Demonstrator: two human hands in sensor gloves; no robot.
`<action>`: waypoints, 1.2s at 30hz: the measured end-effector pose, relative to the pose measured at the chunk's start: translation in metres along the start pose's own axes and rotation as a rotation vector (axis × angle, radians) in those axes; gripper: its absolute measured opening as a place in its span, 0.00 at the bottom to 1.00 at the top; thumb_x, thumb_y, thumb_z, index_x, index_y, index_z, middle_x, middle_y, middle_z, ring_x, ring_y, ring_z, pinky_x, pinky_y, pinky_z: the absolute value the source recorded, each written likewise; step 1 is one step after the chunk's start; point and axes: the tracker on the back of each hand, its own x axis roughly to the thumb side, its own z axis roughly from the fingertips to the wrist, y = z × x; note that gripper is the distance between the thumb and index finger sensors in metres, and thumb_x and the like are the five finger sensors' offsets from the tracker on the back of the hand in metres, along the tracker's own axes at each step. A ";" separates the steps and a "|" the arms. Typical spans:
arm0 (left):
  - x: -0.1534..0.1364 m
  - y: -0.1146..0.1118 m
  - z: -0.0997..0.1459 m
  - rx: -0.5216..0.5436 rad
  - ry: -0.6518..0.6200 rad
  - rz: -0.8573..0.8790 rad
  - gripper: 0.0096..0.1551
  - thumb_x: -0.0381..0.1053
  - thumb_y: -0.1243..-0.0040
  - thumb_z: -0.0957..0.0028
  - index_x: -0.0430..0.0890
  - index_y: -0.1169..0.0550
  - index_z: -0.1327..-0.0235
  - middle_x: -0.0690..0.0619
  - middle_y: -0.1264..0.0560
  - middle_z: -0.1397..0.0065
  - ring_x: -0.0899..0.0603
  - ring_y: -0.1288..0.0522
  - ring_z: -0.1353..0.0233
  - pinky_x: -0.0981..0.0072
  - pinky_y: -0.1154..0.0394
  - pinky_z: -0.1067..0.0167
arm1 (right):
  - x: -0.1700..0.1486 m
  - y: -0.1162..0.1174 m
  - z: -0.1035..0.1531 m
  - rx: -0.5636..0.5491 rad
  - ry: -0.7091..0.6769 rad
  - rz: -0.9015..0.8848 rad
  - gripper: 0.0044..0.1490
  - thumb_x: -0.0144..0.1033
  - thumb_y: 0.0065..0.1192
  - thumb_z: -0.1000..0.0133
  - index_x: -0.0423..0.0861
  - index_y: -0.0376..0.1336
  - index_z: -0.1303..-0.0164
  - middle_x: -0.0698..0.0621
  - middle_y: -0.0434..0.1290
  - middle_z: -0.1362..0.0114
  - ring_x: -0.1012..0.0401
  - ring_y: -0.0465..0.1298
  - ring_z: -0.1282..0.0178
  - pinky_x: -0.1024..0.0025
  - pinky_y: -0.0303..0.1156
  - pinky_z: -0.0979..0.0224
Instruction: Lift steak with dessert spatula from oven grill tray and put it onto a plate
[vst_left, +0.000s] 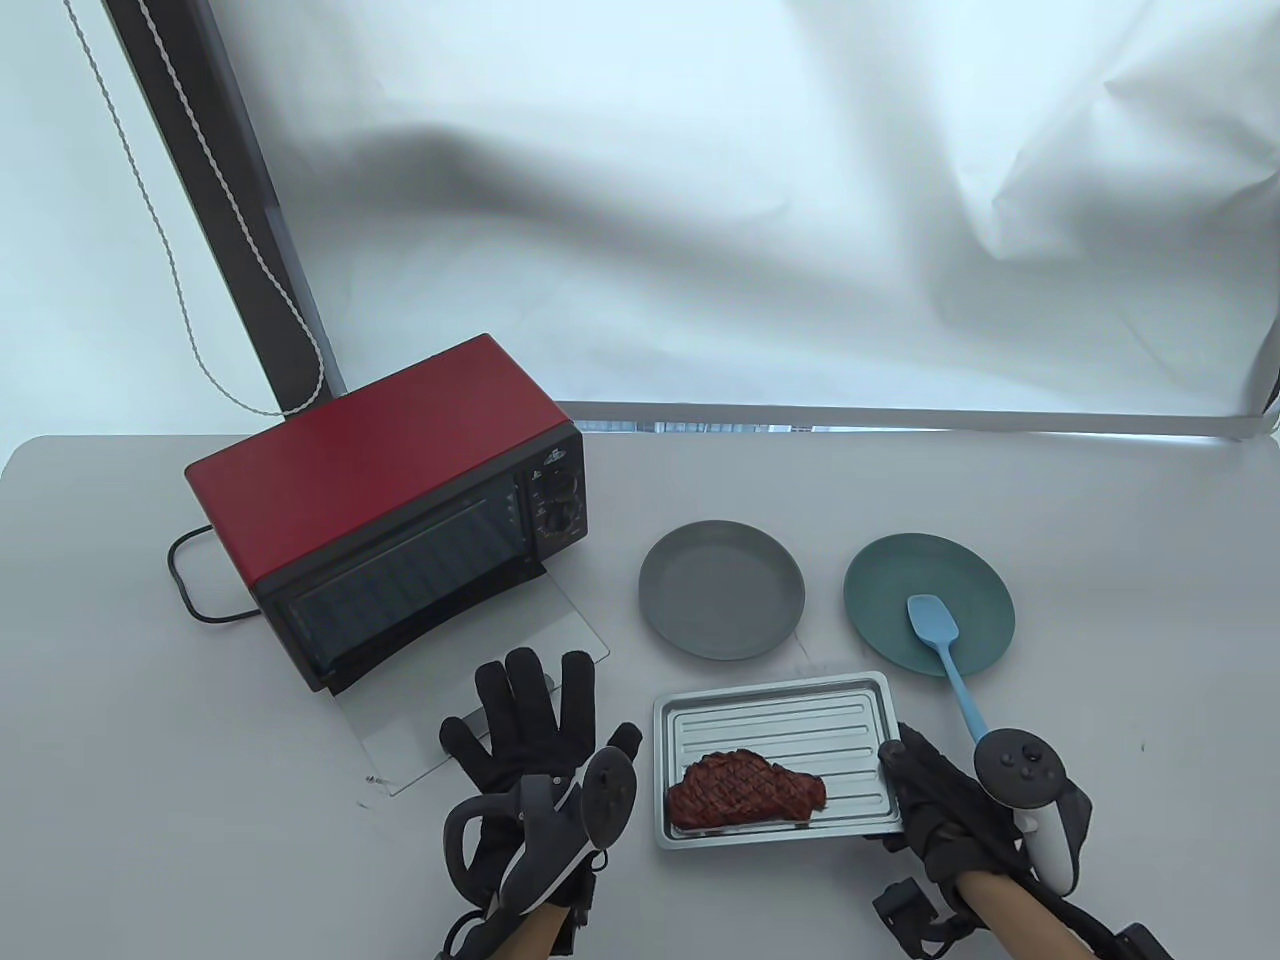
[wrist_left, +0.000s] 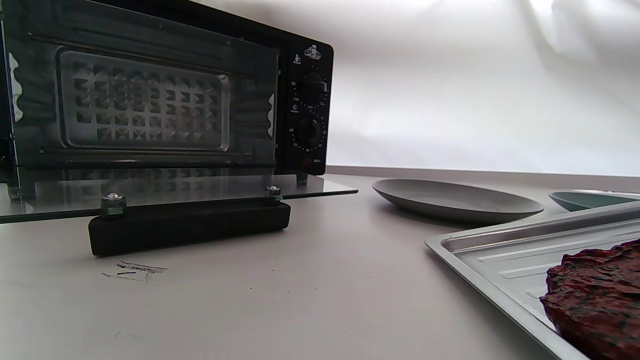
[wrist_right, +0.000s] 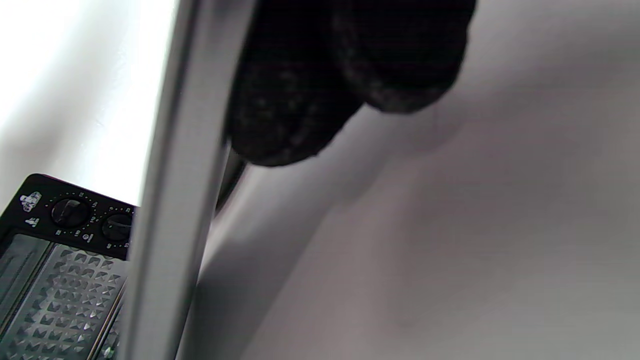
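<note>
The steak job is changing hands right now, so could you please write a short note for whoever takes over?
Left hand: open, fingers spread flat on the table beside the oven's lowered glass door.
Right hand: gripping the tray's right edge.
Tray: on the table, out of the oven, with the steak at its near side.
Spatula: untouched, head resting on the teal plate, handle pointing toward the right hand.
Grey plate: bare.
Done: tray is out. Left: pick up the spatula, lift the steak, set it on a plate.
</note>
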 end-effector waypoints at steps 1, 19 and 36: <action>0.000 -0.001 0.000 -0.004 -0.003 -0.001 0.46 0.70 0.69 0.36 0.50 0.60 0.12 0.32 0.65 0.12 0.23 0.64 0.16 0.15 0.62 0.35 | -0.001 0.000 0.000 0.000 0.001 0.004 0.28 0.42 0.46 0.28 0.45 0.51 0.19 0.45 0.84 0.44 0.63 0.87 0.58 0.75 0.83 0.51; 0.002 -0.004 -0.001 -0.059 -0.022 0.008 0.45 0.70 0.68 0.36 0.49 0.56 0.11 0.32 0.63 0.12 0.23 0.63 0.16 0.14 0.62 0.36 | 0.003 -0.004 -0.001 -0.056 -0.023 0.109 0.34 0.48 0.46 0.29 0.42 0.51 0.19 0.39 0.83 0.37 0.56 0.88 0.53 0.65 0.82 0.48; 0.005 0.001 0.001 -0.014 -0.033 0.005 0.45 0.69 0.68 0.36 0.49 0.55 0.11 0.32 0.63 0.12 0.23 0.62 0.16 0.15 0.62 0.35 | 0.038 -0.014 0.015 -0.189 -0.199 0.652 0.41 0.53 0.43 0.29 0.33 0.55 0.18 0.31 0.77 0.32 0.47 0.83 0.45 0.52 0.77 0.44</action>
